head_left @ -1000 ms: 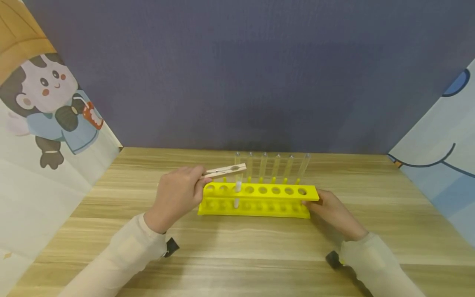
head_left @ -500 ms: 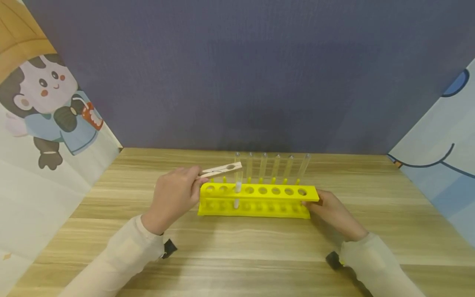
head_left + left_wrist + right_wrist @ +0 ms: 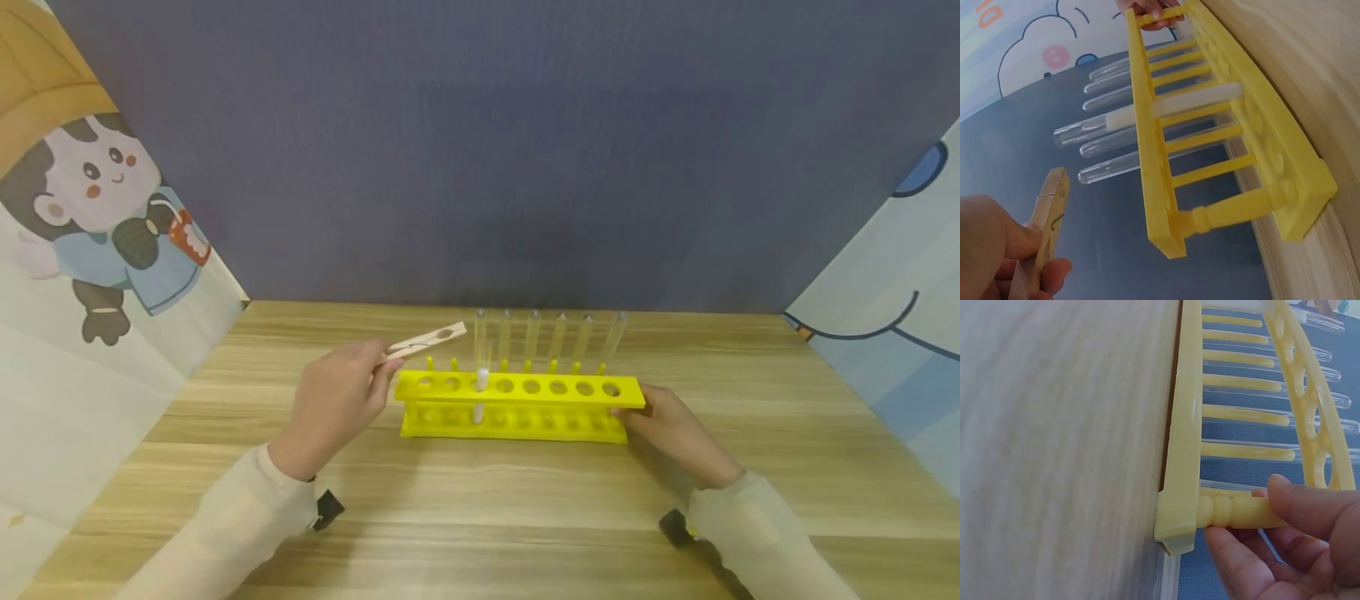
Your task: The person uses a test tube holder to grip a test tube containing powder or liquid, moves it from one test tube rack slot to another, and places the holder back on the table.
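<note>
My left hand (image 3: 337, 392) pinches a wooden clothespin-style test tube clamp (image 3: 427, 340) near its rear end; its jaws hold nothing and stand apart from the tubes. To the right is a yellow test tube rack (image 3: 525, 392). One test tube with white contents (image 3: 1204, 99) stands upright in a hole left of the rack's middle. Several clear tubes (image 3: 1110, 167) sit upside down on the pegs along the back. At the rack's right end my right hand (image 3: 675, 429) holds the end post, with the thumb and fingers (image 3: 1241, 562) around it in the right wrist view.
The rack stands on a wood-grain table (image 3: 510, 517). Behind it rises a dark blue-grey panel (image 3: 495, 167). Cartoon-printed panels (image 3: 112, 208) flank the table on both sides.
My left hand has moved left with the clamp, away from the tube with white contents, and more of the rack's left end shows. The right hand and rack have stayed put.
</note>
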The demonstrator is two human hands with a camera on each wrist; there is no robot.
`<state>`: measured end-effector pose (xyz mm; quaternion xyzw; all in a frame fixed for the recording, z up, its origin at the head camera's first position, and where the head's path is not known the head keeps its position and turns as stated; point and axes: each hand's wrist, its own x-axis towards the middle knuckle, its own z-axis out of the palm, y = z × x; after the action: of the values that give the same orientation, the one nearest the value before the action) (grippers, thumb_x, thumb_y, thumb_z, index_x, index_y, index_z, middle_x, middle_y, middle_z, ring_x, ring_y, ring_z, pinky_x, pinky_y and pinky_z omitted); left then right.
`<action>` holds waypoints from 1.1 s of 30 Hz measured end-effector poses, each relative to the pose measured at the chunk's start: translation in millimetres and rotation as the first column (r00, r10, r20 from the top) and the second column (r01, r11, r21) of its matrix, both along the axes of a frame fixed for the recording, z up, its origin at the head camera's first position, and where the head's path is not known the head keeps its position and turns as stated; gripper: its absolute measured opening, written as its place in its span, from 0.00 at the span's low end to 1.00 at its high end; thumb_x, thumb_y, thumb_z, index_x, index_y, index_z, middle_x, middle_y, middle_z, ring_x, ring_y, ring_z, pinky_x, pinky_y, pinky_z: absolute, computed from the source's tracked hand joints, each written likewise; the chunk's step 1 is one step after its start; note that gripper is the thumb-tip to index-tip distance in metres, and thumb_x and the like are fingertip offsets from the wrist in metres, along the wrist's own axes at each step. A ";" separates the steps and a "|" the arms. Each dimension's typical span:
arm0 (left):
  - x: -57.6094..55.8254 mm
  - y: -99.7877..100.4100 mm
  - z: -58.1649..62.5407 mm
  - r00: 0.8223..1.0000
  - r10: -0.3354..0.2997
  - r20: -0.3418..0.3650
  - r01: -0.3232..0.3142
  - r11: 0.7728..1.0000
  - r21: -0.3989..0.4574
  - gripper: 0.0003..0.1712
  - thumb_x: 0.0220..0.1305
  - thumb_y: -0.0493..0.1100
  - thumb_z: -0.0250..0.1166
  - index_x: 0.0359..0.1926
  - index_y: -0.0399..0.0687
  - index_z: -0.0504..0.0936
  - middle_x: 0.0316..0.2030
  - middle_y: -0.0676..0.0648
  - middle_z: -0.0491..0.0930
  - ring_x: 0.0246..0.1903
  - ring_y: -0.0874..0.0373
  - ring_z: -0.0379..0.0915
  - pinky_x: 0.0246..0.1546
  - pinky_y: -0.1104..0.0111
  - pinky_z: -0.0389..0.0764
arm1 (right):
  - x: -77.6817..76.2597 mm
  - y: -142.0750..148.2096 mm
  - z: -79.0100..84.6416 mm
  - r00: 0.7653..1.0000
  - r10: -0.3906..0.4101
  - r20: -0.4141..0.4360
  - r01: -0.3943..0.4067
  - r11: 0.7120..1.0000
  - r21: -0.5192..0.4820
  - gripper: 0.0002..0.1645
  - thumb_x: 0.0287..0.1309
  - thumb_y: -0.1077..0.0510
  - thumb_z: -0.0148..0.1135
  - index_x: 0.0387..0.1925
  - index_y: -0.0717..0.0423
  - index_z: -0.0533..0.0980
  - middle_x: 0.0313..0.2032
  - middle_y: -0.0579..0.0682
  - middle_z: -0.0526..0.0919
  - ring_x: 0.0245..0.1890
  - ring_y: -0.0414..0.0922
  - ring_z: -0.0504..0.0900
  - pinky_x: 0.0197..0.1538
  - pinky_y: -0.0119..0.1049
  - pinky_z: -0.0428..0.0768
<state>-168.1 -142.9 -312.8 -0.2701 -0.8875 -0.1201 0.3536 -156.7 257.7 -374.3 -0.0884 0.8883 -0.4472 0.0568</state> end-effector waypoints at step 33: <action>2.4 -32.1 -8.0 0.956 0.149 0.252 -0.157 0.987 0.013 0.13 0.59 0.37 0.62 0.43 0.32 0.78 0.27 0.42 0.80 0.18 0.54 0.69 0.14 0.65 0.67 | 0.1 -2.0 -1.7 1.000 -0.009 -0.026 0.009 1.000 -0.015 0.22 0.64 0.57 0.56 0.55 0.65 0.70 0.53 0.60 0.77 0.55 0.57 0.73 0.57 0.52 0.71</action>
<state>-165.8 -175.0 -320.8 -0.1775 -0.9411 -0.1401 0.2516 -156.7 255.7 -376.0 -0.0906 0.8860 -0.4528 0.0424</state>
